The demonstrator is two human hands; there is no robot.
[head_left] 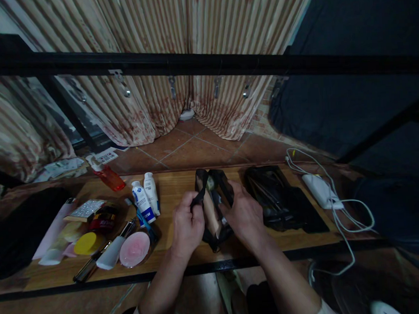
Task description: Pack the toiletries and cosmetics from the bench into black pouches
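Note:
A black pouch (214,246) lies on the wooden bench with its mouth spread apart. My left hand (187,223) pinches the left edge of that mouth. On the other side, my right hand (244,213) grips the right edge, its thumb at the inside. Within the pouch there is a beige flat item (210,212) and a small greenish thing (211,182) too dim to name. Right of my right hand is a black case (269,191) with long thin tools showing through its top.
Left on the bench (176,187) are two white tubes (143,202), a toothbrush, a pink round container (134,249), a yellow lid (89,243), a dark jar and a red pump bottle (110,177). A white power strip (322,191) with looping cable lies right. A black bar (197,64) crosses behind.

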